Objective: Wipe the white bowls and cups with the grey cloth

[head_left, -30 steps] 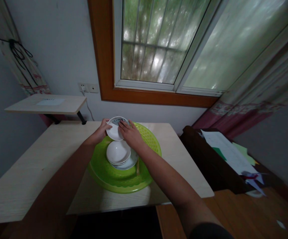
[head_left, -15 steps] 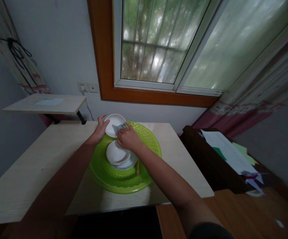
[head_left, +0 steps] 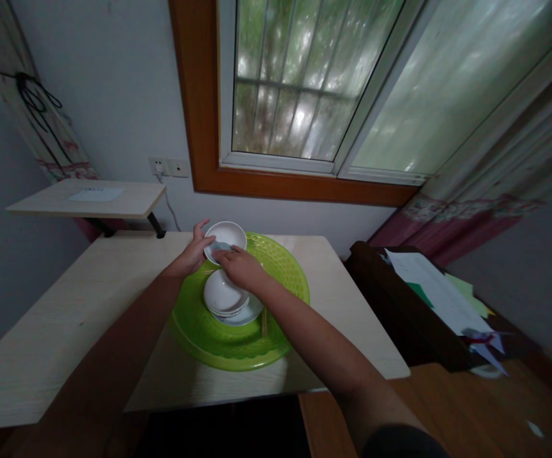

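Observation:
My left hand (head_left: 196, 252) grips the left rim of a white bowl (head_left: 230, 232), which is tilted above the far side of a large green basin (head_left: 242, 362). With my right hand (head_left: 242, 269) I press a grey-blue cloth (head_left: 221, 245) against the inside of that bowl, the fingers partly covering it. Just below my hands, a stack of small white bowls (head_left: 223, 294) rests on a white plate (head_left: 249, 313) in the basin. Thin yellowish chopsticks (head_left: 264, 322) lie to the right of the stack, partly hidden by my right forearm.
The basin sits on a pale wooden table (head_left: 127, 286). A raised shelf (head_left: 56, 200) with a paper label (head_left: 95, 194) stands at the back left. Behind is a wall with sockets (head_left: 168, 167) and a window (head_left: 295, 83). On the right, a dark cabinet (head_left: 400, 305) carries papers (head_left: 428, 280).
My right hand has slid left and slightly down across the inside of the bowl with the cloth. The bowl and my left hand have shifted a little to the right.

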A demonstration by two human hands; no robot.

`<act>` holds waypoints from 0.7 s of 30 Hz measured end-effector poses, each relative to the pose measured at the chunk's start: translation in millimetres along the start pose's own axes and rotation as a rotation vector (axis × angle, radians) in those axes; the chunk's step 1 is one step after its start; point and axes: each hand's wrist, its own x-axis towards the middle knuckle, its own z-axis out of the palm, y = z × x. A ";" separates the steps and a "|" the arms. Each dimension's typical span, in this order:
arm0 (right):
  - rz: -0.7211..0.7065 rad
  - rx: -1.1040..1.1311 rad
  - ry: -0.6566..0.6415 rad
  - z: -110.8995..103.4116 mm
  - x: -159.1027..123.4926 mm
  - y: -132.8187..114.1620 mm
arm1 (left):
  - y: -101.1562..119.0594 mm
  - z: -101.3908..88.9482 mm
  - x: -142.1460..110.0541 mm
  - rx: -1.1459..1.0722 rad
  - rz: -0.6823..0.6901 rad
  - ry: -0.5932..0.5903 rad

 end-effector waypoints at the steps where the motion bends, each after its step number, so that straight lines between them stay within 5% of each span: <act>1: 0.010 -0.040 0.008 -0.3 0.1 0.7 | 1.8 -0.2 -0.8 -0.033 -0.007 -0.009; 11: -0.087 -0.205 0.127 -11.9 0.8 1.1 | 20.8 -3.7 -7.1 -0.220 -0.048 -0.031; 21: 0.029 -0.249 0.202 -23.7 -2.8 8.1 | 16.5 -9.2 -5.1 -0.256 -0.046 -0.061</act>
